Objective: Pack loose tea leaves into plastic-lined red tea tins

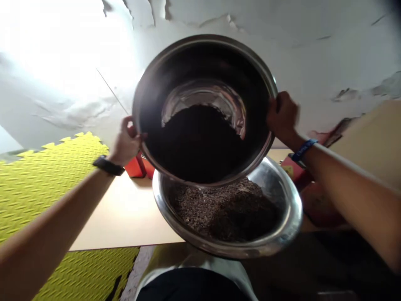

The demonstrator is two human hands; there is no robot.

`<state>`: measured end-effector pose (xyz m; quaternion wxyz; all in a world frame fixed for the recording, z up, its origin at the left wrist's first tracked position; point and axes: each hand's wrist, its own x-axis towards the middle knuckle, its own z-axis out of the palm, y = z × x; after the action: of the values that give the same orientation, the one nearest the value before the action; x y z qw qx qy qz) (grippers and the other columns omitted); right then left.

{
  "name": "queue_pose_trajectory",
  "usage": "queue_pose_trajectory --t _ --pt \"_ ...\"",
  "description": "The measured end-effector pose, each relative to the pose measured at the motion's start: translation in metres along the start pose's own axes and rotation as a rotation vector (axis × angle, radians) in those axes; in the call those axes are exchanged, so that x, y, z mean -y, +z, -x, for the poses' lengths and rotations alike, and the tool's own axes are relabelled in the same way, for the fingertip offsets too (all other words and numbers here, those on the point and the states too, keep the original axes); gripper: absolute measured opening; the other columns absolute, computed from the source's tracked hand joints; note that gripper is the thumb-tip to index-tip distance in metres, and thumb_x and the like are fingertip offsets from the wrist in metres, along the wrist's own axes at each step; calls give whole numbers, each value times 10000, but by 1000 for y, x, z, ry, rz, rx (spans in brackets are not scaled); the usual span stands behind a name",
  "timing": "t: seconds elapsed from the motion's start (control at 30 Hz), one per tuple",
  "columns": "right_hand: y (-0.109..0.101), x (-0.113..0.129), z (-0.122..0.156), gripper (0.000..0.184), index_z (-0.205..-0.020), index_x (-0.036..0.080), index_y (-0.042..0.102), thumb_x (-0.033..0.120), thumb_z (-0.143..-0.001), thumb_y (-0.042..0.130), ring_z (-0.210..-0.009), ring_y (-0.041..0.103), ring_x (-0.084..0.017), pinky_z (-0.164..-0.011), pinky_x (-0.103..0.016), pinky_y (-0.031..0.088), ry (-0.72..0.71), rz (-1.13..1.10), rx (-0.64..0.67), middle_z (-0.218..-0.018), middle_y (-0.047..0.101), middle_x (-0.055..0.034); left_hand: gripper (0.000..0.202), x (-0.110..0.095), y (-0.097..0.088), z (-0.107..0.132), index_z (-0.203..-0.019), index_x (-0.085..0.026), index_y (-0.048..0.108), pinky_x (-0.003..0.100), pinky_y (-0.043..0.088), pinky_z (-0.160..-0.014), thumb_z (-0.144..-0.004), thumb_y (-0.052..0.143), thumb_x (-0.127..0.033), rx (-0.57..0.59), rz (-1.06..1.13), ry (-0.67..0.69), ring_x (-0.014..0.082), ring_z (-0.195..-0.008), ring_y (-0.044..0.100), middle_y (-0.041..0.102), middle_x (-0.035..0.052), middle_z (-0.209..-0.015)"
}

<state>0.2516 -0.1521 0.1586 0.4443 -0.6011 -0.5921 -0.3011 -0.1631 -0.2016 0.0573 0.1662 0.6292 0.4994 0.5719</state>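
A round steel basin is tilted steeply toward me, with dark, soil-like material gathered in its lower half. My left hand grips its left rim, and my right hand is closed on the right rim. Just below and partly behind it stands a second steel basin. Brown, crumbly material fills much of that lower basin, darker toward the right. The raised basin hides the lower one's far side.
The lower basin rests on a pale tabletop close to my lap. Red objects stand behind its left side. Yellow foam mats lie to the left. Ahead is a white wall with peeling paint. Blurred reddish things sit at the right.
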Motion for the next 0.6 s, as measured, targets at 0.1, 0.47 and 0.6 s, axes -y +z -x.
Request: queue_pose_trajectory --t 0.1,0.47,0.6 --pt "-19 -31 28 279 -904 168 456 371 -874 268 -611 389 -139 -588 -279 260 -19 118 -28 -721 480 -54 447 10 53 -21 -971 -200 417 238 503 -546 -609 657 -304 25 93 113 156 -680 610 623 18 -794" --pt "-48 -62 67 285 -939 165 416 409 -802 365 -673 532 -198 -603 -317 370 -21 159 -188 -733 509 -84 426 38 72 -35 -906 -193 393 241 484 -550 -617 699 -264 -169 -51 275 156 -671 606 589 -10 -804" --pt "-55 -65 68 319 -923 177 414 443 -748 415 -635 509 -198 -587 -350 377 -11 127 -306 -711 471 -75 490 35 55 -32 -857 -197 348 262 489 -569 -560 737 -216 -249 -58 227 149 -665 592 557 -33 -770"
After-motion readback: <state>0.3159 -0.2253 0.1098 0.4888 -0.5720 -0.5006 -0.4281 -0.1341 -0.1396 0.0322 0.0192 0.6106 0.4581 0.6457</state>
